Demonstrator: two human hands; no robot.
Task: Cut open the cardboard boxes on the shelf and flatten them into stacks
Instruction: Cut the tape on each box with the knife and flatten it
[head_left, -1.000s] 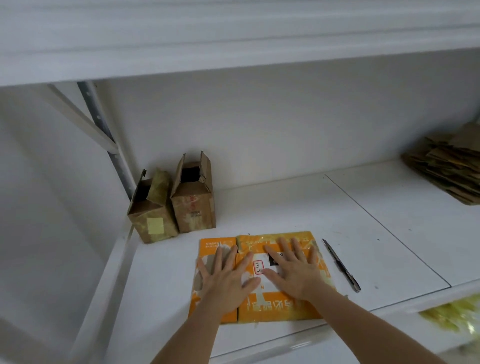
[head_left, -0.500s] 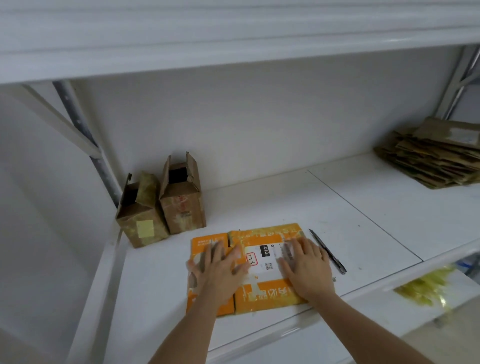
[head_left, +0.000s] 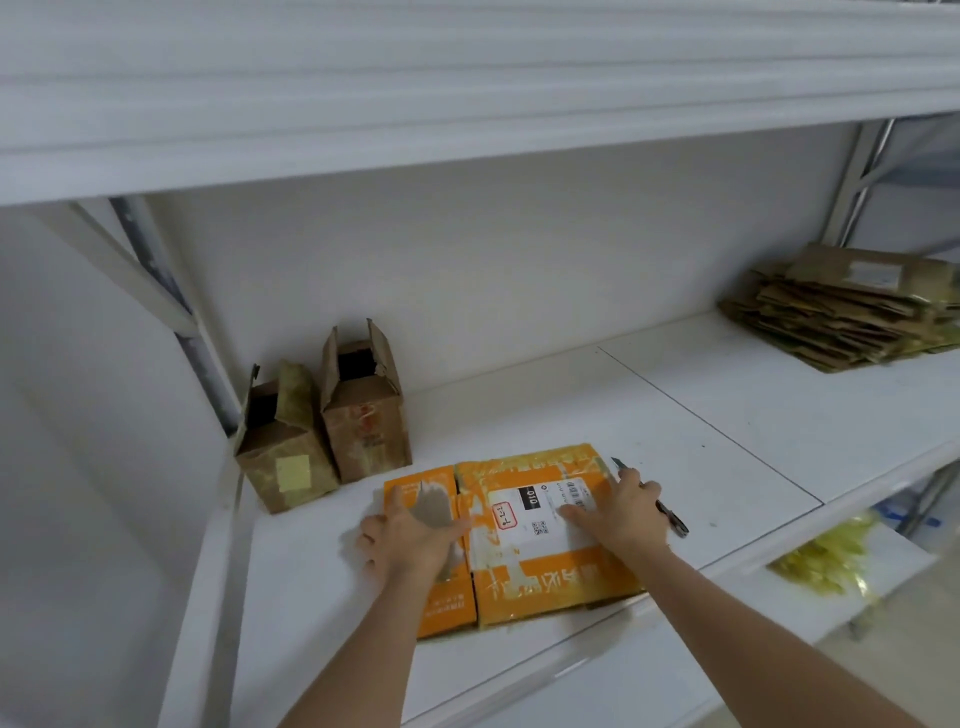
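A flattened orange cardboard box (head_left: 545, 587) with a white shipping label lies near the front of the white shelf (head_left: 727, 415). My left hand (head_left: 410, 540) holds its left flap, thumb on top and fingers curled over the left edge. My right hand (head_left: 621, 514) lies flat on the label side, its fingers reaching over the right edge. A utility knife (head_left: 672, 517) lies on the shelf just right of the box, partly hidden under my right fingers. Two upright brown boxes (head_left: 285, 447) (head_left: 363, 415) with open tops stand at the back left.
A stack of flattened brown cardboard (head_left: 852, 312) sits at the far right of the shelf. An upper shelf board (head_left: 467, 104) hangs overhead. A metal upright (head_left: 171, 312) stands at the left. Yellow plastic (head_left: 826, 561) lies on the lower level at right.
My hands have slid apart from the middle of the orange box to its left and right edges. The view has shifted, showing more of the cardboard stack at right.
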